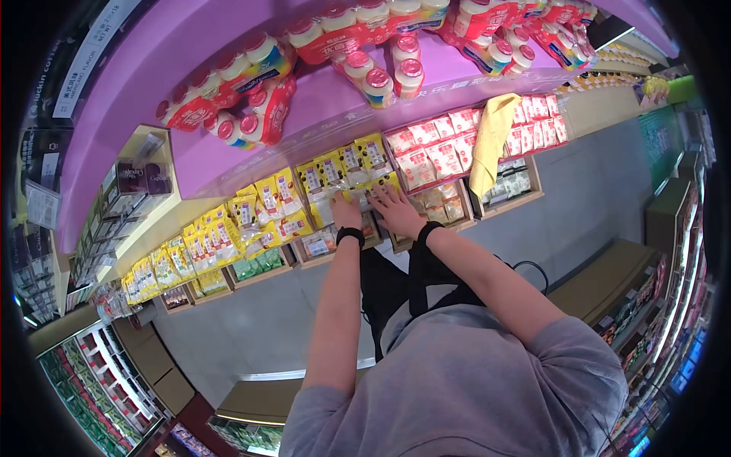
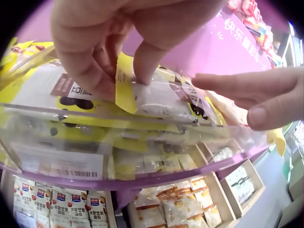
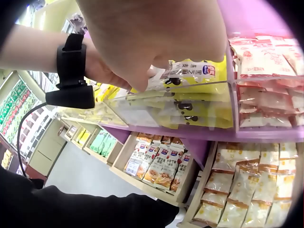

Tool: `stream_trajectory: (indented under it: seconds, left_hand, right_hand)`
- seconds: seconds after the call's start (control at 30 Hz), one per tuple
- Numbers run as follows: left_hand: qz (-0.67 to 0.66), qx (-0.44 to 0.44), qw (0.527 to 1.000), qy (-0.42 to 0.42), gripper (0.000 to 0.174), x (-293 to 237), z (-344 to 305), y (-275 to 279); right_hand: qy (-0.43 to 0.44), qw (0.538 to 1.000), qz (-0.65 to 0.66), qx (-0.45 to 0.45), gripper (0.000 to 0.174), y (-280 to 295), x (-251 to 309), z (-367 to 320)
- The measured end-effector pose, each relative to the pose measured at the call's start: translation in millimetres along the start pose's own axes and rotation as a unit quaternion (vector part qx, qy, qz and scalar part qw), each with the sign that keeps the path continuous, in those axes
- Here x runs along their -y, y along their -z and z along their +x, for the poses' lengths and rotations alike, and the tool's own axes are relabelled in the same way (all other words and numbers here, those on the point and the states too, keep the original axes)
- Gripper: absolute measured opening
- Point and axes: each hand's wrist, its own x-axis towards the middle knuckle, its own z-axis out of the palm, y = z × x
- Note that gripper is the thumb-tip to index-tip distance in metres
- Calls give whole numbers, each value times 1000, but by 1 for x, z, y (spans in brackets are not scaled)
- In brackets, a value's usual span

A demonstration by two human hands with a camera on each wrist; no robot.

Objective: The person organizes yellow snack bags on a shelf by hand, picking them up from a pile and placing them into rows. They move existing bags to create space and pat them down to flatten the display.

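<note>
My left hand (image 1: 346, 212) is over the compartment of yellow-and-clear food packets with black bean-like pictures. In the left wrist view, its thumb and fingers pinch the yellow end of one packet (image 2: 124, 88), which lies on the others behind a clear plastic front wall (image 2: 57, 124). My right hand (image 1: 400, 215) reaches over the right part of the same compartment. Its fingers look straight in the left wrist view, with the fingertips right at the packet's far end. In the right wrist view the back of this hand covers its fingertips.
Red-and-white packets (image 1: 442, 158) fill the compartment to the right, with a yellow cloth (image 1: 491, 145) draped over it. More yellow packets (image 1: 217, 236) lie to the left. Wooden drawers (image 3: 154, 168) of small sachets sit below. Bottle packs (image 1: 327, 38) line the purple ledge (image 1: 320, 129) above.
</note>
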Motion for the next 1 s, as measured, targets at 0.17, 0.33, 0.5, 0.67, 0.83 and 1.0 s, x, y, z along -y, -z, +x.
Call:
stream_trajectory:
  seconds: [0.17,0.33,0.5,0.67,0.83,1.0]
  left_hand:
    - [102,18,994,-15,45,-16,-12,26]
    - [252,37,937,-240,48,19,-20,0]
    - [259,133,941,-173,55,24,-22,3]
    - [329,160,909,-198,60,27,-22,12]
    - [287,83,939,-168,57,51,-21,42]
    - [186,-153,970,-18,47,113,-3,103]
  right_hand:
    - [-21,997,-38,67,59,-4,6,13]
    - [-64,987,-126,77,65,-9,14,17]
    - [-34,988,-145,36,69,-17,14,25]
    - [-45,990,-118,70,72,-19,12,23]
    - [-48,986,-124,99,71,-12,20,25]
    - [78,987,-131,51,67,-14,41,28]
